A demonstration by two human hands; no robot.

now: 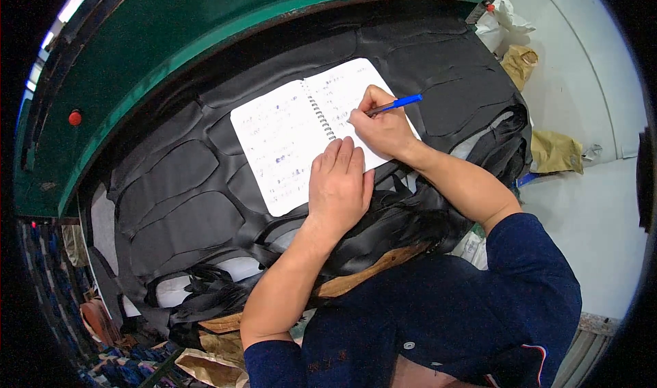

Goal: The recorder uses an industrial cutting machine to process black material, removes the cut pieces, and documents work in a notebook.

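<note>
An open spiral notebook (284, 138) with handwritten white pages lies on a pile of black cut material pieces (178, 183). My left hand (339, 183) rests flat on the notebook's lower right corner, fingers together, pressing the page down. My right hand (383, 128) grips a blue pen (397, 103) with its tip on the right-hand page, near the spiral binding.
A green machine frame (157, 53) with a red button (74, 118) curves behind the pile. Black scraps (205, 292) hang off the front. Crumpled brown paper bags (556, 150) lie on the white floor at right. Brown cardboard (369, 268) sits under the pile.
</note>
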